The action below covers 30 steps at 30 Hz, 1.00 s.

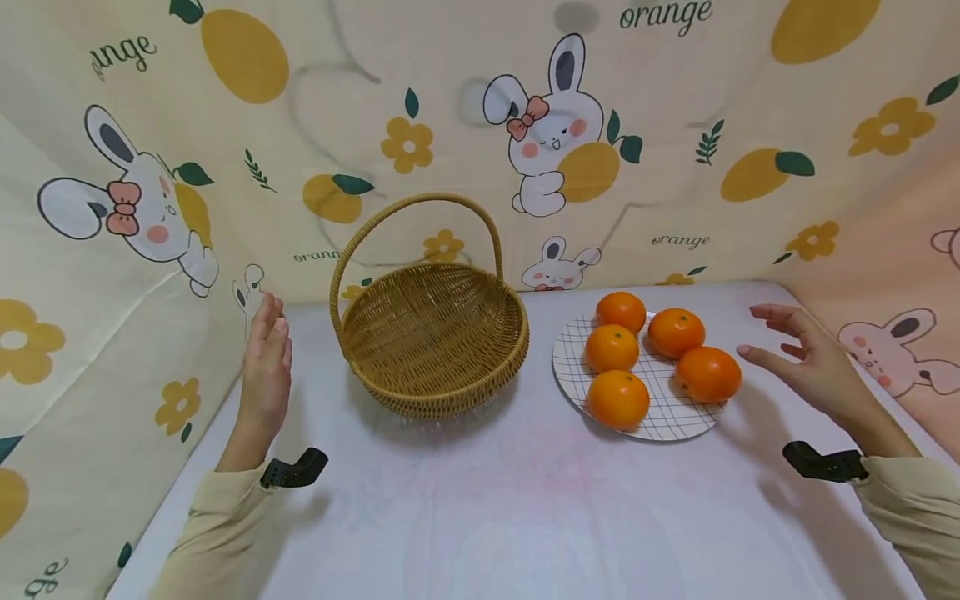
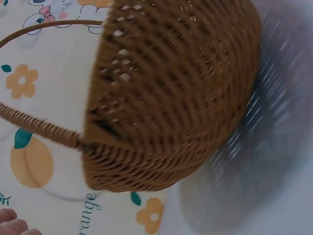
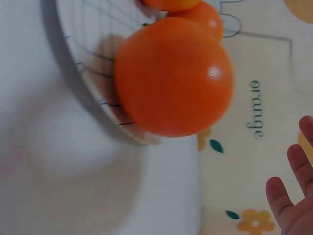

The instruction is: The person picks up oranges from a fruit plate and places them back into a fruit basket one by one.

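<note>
Your left hand (image 1: 266,367) is up at 9 o'clock on the desk (image 1: 480,500), fingers (image 1: 272,327) straight and together, holding nothing. The wicker basket (image 1: 435,337) sits just beside it at 3 o'clock from the palm, not touching; the left wrist view shows only the basket wall (image 2: 181,93) and handle, empty inside from the head view. Your right hand (image 1: 813,358) hovers at 3 o'clock, fingers (image 1: 772,312) spread and relaxed, gripping nothing. The nearest orange (image 1: 708,374) lies just beside your fingertips at 9 o'clock, a small gap between. It rests on the edge of the gridded plate (image 1: 675,417) with four other oranges (image 1: 617,398).
</note>
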Tool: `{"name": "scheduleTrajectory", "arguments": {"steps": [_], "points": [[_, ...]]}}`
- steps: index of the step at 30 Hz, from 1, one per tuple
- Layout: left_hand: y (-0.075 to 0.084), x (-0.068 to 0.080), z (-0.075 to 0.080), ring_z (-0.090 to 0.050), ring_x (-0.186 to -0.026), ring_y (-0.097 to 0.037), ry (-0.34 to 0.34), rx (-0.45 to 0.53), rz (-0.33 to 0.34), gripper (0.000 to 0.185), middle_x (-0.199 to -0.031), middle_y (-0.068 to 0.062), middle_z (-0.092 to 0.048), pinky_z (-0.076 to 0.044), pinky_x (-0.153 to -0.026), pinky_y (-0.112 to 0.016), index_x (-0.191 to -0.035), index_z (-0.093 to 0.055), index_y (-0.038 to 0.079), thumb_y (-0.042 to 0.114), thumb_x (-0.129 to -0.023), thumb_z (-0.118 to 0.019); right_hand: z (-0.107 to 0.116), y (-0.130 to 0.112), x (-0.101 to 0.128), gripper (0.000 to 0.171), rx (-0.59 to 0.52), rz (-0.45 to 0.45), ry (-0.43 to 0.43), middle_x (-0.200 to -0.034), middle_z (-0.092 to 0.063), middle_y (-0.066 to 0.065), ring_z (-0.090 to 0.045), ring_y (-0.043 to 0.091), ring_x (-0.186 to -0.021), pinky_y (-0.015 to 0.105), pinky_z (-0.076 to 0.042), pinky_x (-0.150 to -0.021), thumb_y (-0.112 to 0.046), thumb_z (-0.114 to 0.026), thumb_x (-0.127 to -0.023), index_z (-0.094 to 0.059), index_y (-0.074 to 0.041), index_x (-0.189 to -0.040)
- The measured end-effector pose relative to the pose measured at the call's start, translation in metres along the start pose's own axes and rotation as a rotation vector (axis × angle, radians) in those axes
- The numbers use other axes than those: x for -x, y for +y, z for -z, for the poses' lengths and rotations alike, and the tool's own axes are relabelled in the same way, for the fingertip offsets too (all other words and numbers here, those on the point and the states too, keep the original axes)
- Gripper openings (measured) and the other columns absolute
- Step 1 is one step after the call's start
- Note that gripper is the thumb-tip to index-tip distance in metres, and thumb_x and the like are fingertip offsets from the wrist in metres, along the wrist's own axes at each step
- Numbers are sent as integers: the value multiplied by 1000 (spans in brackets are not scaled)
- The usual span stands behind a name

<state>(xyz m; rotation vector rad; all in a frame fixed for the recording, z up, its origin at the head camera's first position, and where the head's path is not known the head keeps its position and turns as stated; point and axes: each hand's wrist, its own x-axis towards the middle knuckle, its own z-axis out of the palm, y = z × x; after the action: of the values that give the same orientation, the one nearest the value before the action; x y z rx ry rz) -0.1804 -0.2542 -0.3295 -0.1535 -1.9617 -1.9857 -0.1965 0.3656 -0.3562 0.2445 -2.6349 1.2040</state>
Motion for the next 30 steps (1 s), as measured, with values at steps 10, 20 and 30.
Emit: {"name": "scheduleTrajectory", "arguments": {"steps": [10,20,30], "points": [[-24,5,-16,-7,-146,-18,-42,-1,67,65,-161,-9,-6,-10,-115,-32,-156,-6,6,20,-104,-41,-23,24,9,64,-17,-52,-57,-139,-32,22,-28,39,-123,32,-30,-94,-23,-68,-91,-33,-6,-142],[-39,12,-26,-4,-146,-19,-128,1,90,65,-161,-7,-3,-9,-116,-38,-156,-8,9,14,-102,-44,-43,31,10,78,-106,-185,-104,-144,-23,30,-21,52,-126,72,-28,-92,-30,-69,-91,-20,5,-141],[-52,11,-32,-5,-146,-23,-171,-14,33,67,-159,-13,-11,-14,-115,-44,-154,-13,5,6,-98,-51,-52,32,10,88,-120,-223,-116,-147,-18,31,-21,56,-125,74,-28,-91,-32,-74,-86,-17,3,-143]]}}
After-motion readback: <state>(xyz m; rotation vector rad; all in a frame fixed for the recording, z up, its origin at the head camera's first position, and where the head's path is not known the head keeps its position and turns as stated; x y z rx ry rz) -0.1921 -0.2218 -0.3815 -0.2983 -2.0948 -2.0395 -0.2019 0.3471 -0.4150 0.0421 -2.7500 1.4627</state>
